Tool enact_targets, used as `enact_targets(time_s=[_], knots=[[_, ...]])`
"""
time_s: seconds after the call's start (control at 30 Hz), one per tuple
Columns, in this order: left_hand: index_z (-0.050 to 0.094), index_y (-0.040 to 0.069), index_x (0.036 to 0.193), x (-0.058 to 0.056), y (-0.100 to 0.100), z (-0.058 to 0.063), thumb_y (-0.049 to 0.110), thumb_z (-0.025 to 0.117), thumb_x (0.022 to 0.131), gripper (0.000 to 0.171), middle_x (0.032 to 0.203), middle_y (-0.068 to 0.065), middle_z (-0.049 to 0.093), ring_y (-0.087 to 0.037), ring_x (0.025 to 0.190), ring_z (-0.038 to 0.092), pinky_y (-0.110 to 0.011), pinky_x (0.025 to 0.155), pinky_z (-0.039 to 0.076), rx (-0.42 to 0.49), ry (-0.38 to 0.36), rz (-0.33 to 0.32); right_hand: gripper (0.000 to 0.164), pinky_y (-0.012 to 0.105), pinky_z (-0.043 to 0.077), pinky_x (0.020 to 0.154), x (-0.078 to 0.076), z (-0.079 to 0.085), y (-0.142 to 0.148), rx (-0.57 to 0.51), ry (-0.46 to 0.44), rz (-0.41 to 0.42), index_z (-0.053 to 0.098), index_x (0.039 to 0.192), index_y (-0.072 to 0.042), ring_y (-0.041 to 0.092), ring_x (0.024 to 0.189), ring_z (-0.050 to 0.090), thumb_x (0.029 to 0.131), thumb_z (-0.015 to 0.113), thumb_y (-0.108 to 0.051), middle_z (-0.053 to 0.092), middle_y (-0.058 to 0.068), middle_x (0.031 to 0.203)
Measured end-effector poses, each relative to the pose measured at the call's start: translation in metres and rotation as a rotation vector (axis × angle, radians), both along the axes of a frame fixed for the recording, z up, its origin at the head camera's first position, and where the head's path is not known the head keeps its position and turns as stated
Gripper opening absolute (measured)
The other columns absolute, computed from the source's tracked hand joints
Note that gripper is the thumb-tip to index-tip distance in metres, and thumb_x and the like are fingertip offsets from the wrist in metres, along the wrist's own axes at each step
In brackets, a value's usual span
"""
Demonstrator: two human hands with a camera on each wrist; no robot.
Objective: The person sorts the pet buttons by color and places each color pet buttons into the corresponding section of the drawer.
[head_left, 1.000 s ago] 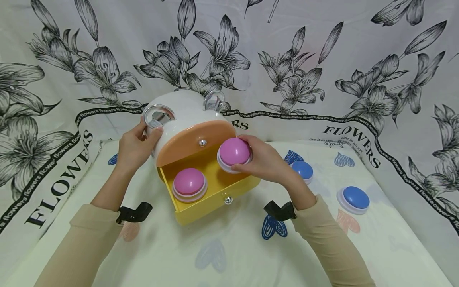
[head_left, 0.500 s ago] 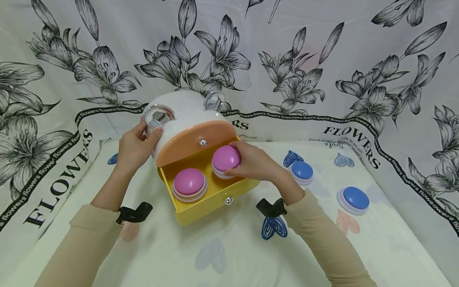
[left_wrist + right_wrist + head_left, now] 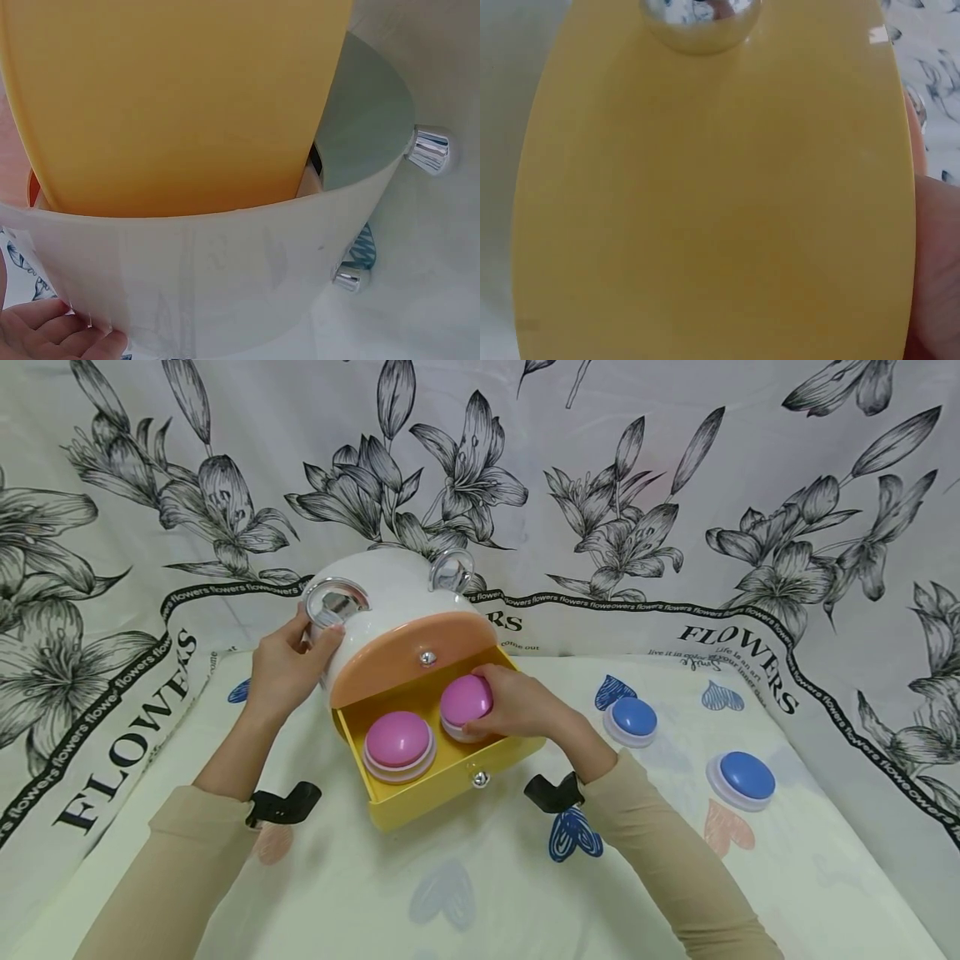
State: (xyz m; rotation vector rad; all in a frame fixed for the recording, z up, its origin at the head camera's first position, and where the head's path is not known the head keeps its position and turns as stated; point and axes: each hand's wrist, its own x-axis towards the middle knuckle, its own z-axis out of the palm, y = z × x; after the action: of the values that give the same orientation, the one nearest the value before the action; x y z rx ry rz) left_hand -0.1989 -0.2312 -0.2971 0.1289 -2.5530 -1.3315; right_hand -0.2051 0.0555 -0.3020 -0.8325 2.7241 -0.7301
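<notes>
A rounded white drawer box (image 3: pixel 375 575) with silver ears stands tilted on the cloth, its yellow lower drawer (image 3: pixel 420 793) pulled out. My left hand (image 3: pixel 287 667) holds the box's left side by the ear, thumb in front; its fingers (image 3: pixel 90 341) show against the white shell in the left wrist view. Inside the drawer, my right hand (image 3: pixel 521 706) grips a pink domed push button (image 3: pixel 467 700) with a white base. A second pink button (image 3: pixel 397 739) sits at the drawer's left. In the right wrist view the drawer front (image 3: pixel 720 195) hides the button and most of that hand.
Two blue domed buttons (image 3: pixel 633 717) with white bases stand to the right on the heart-patterned cloth (image 3: pixel 442 893). Above the open drawer is the closed orange upper drawer (image 3: pixel 420 647) with a silver knob. A flower-printed curtain (image 3: pixel 600 510) hangs close behind the box.
My right hand has brought the pink button left and down, from the drawer's right edge into the drawer beside the other pink one. The left hand keeps its hold on the box.
</notes>
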Motion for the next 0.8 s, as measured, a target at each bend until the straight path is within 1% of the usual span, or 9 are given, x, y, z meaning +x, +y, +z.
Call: enact_targets(time_s=[0.27, 0.43, 0.57, 0.7, 0.8], knots=[[0.027, 0.015, 0.145, -0.0010, -0.0002, -0.0004, 0.059, 0.048, 0.085, 0.077, 0.146, -0.010, 0.034, -0.034, 0.123, 0.044, -0.046, 0.087, 0.048, -0.003, -0.002, 0.001, 0.066, 0.031, 0.047, 0.092, -0.0028, -0.0015, -0.0033, 0.037, -0.019, 0.015, 0.045, 0.126, -0.004, 0.018, 0.105, 0.054, 0.074, 0.077, -0.029, 0.057, 0.005, 0.116], [0.025, 0.015, 0.145, 0.0004, -0.0009, -0.0004, 0.058, 0.049, 0.086, 0.077, 0.147, -0.010, 0.031, -0.037, 0.127, 0.039, -0.048, 0.090, 0.045, 0.006, -0.002, -0.009, 0.067, 0.031, 0.047, 0.094, -0.0045, -0.0030, -0.0051, 0.058, -0.043, 0.012, 0.043, 0.127, -0.004, 0.018, 0.106, 0.054, 0.075, 0.076, -0.028, 0.055, 0.006, 0.118], [0.023, 0.015, 0.146, 0.0003, -0.0010, -0.0001, 0.057, 0.048, 0.086, 0.077, 0.147, -0.011, 0.029, -0.039, 0.129, 0.036, -0.050, 0.091, 0.043, 0.014, -0.001, -0.017, 0.065, 0.031, 0.047, 0.094, -0.0044, -0.0022, -0.0059, 0.113, -0.050, 0.007, 0.042, 0.127, -0.002, 0.020, 0.106, 0.055, 0.077, 0.074, -0.028, 0.056, 0.009, 0.118], [0.022, 0.016, 0.146, 0.0003, -0.0008, 0.0003, 0.058, 0.048, 0.086, 0.078, 0.148, -0.011, 0.028, -0.039, 0.129, 0.036, -0.050, 0.091, 0.043, 0.014, -0.014, -0.009, 0.063, 0.032, 0.046, 0.095, -0.0044, -0.0005, -0.0066, 0.166, -0.066, 0.006, 0.042, 0.126, 0.000, 0.021, 0.106, 0.055, 0.078, 0.072, -0.027, 0.056, 0.011, 0.118], [0.023, 0.016, 0.146, 0.0007, -0.0007, 0.0005, 0.059, 0.048, 0.085, 0.079, 0.148, -0.010, 0.029, -0.038, 0.129, 0.036, -0.049, 0.091, 0.044, 0.010, -0.023, -0.001, 0.063, 0.032, 0.044, 0.097, -0.0043, 0.0005, -0.0075, 0.189, -0.079, 0.009, 0.042, 0.128, -0.001, 0.021, 0.109, 0.053, 0.078, 0.072, -0.025, 0.055, 0.010, 0.120]])
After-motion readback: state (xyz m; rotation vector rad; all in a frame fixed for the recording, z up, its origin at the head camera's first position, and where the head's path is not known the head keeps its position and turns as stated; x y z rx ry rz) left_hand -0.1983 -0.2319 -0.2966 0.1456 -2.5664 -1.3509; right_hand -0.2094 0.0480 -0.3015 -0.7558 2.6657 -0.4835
